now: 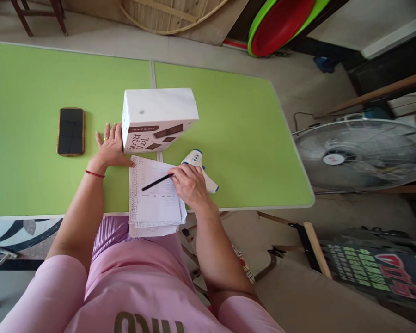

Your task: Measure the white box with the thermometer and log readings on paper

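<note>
Between the fingers of my right hand [189,186] is a black pen [156,182], its shaft pointing left over a stack of papers [156,203]. The papers bear writing and lie at the table's near edge, overhanging it a little. My left hand [113,147] lies flat with fingers spread, beside the left side of a white box [162,106] printed "Super Meal"; its thumb reaches the papers' upper left corner. Just behind my right hand lies a white and blue infrared thermometer [208,179], partly covered by the hand.
A phone [71,131] in a brown case lies left on the green table [235,138]. Right of the table stands a fan [364,155]. Red and green basins [282,25] and a round wooden board [173,14] are on the far side. A folding chair [287,273] is at lower right.
</note>
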A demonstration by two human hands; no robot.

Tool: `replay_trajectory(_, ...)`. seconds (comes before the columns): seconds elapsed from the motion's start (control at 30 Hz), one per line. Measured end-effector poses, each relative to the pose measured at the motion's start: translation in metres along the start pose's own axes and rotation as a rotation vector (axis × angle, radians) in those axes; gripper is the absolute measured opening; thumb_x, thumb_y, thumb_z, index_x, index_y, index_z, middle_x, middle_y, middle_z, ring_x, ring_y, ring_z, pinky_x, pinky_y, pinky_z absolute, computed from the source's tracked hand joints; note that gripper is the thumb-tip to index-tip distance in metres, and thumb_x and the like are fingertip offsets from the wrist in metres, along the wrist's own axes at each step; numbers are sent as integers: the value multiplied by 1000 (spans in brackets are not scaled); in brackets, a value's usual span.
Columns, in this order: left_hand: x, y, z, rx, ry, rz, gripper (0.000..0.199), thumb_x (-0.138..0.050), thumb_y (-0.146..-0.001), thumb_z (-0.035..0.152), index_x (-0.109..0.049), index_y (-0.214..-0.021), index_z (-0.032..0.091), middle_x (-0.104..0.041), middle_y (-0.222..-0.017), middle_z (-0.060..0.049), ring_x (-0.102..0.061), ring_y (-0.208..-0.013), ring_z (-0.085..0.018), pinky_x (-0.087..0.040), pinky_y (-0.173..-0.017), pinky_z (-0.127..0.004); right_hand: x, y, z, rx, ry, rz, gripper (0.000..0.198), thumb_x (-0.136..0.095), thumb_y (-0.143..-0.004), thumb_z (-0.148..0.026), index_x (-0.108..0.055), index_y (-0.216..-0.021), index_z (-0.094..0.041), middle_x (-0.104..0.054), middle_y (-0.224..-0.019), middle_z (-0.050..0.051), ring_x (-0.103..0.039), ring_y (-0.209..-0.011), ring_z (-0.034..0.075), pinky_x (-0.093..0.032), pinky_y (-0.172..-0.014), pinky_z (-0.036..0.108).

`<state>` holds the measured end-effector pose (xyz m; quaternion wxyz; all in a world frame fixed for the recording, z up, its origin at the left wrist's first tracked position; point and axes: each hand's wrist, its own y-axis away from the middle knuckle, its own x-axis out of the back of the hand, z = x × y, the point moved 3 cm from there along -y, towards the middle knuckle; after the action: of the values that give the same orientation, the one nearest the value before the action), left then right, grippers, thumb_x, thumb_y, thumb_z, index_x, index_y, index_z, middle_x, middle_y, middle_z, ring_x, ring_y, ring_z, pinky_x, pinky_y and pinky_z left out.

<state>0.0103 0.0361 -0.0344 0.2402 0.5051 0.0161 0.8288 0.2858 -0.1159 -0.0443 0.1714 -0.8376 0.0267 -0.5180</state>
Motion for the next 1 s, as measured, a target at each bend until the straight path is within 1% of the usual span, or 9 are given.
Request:
replay_trajectory(0.07,0,0,2,12,-3,-15,167,-107,-65,56,-7,-193,20,-7,-201,-26,10,-186,-58,7,-145,-82,4,-7,-10,-65,-149,137,13,-64,-109,-32,-72,-100,-27,-72,-90,5,-65,-88,26,-54,-85,42)
replay_trajectory(0.17,0,-1,4,25,-12,-23,168,-107,-65,56,-5,-194,20,-6,-201,-26,11,-186,-57,9,-145,-82,-2,-19,-35,-150,-460,304,20,-68,-106,-44,-64,-93,-29,-66,-80,-1,-60,-74,21,-55,-72,35)
replay_trajectory(0.23,0,-1,4,41,-25,-25,169,-107,-65,56,-4,-193,17,-5,-201,-27,11,-186,-57,9,-146,-81,-15,-28,-51,-209,-629,293,19,-69,-102,-43,-65,-91,-28,-65,-78,-2,-57,-68,17,-53,-66,32)
replay_trajectory(0.33,-1,-1,4,59,-32,-23,170,-107,-64,57,-5,-193,15,-5,-201,-27,11,-185,-57,9,-146,-80,-42,-36,-63,-303,-753,211,16,-72,-95,-43,-68,-91,-27,-66,-75,-3,-54,-63,15,-52,-62,31)
replay_trajectory(0.43,-3,-1,3,24,-4,-9,170,-107,-62,58,-6,-194,19,-7,-202,-25,9,-186,-57,9,-146,-80,-61,-34,-58,-355,-753,218,21,-75,-90,-47,-67,-89,-27,-67,-74,-3,-56,-63,16,-54,-63,32)
replay_trajectory(0.5,-4,-1,1,4,14,3,169,-107,-62,57,-8,-194,21,-9,-202,-24,8,-186,-58,8,-146,-81,-68,-31,-53,-352,-716,236,23,-75,-90,-49,-67,-88,-28,-70,-75,-2,-60,-65,18,-57,-65,33)
replay_trajectory(0.67,-5,-3,-2,16,18,17,170,-109,-58,56,-11,-193,20,-12,-200,-28,6,-184,-62,6,-145,-83,-72,-27,-50,-308,-640,203,22,-74,-93,-48,-69,-86,-28,-75,-76,1,-67,-69,20,-62,-71,36)
replay_trajectory(0.83,-5,-2,-2,-8,32,26,169,-109,-58,56,-13,-193,22,-14,-201,-26,4,-185,-61,6,-145,-84,-74,-28,-52,-302,-601,190,18,-72,-95,-44,-70,-88,-28,-79,-81,2,-69,-73,21,-64,-74,36)
replay_trajectory(1.0,-4,0,0,11,8,15,168,-109,-60,56,-13,-193,20,-13,-200,-28,4,-184,-62,3,-145,-84,-77,-28,-51,-285,-553,179,16,-70,-97,-42,-71,-90,-28,-80,-83,3,-71,-74,22,-64,-75,37)
